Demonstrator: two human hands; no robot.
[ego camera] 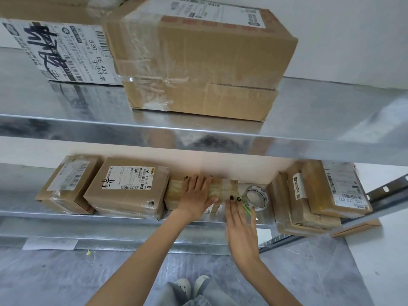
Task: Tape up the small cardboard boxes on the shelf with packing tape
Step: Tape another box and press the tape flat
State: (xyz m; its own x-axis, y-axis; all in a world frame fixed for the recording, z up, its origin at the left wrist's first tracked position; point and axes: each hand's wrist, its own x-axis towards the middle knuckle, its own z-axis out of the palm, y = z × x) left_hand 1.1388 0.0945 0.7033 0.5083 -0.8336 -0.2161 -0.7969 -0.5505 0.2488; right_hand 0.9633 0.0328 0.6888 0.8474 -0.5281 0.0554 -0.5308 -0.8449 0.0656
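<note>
Now my left hand (196,194) lies flat, fingers spread, on the box (174,192) mid-shelf (132,219), near the front edge. My right hand (240,228), fingers straight and empty, meets the box's right end, just beside the tape roll (257,198). I judge I'm smoothing tape; next needs the roll gripped.

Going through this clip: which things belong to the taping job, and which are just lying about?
In the job: small box under the left hand; tape roll by the right hand; labelled box beside it.
Lying about: large box on the upper shelf; white paper sheet, lower left.
</note>
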